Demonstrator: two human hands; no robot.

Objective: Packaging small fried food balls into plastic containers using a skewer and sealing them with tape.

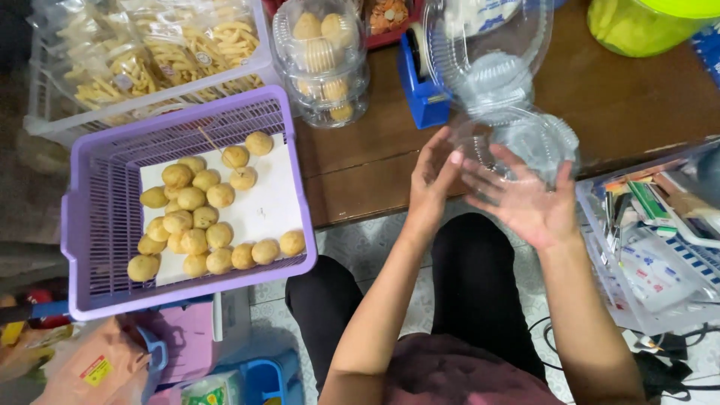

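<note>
Two hands (433,174) (529,201) hold clear clamshell (517,135) open; lid upward.

Purple basket (105,225) at 9 o'clock, lined with white paper (259,206) carrying a heap of round yellow cookies (196,225). At 11 o'clock a white basket (45,124) of bagged stick snacks (187,52); at 12 a stack of filled clear tubs (322,64) just beside a blue tape dispenser (420,90), all on the brown table (360,165). Green container (637,26) at 1 o'clock, clear bin of stationery (652,247) at 3.
</note>
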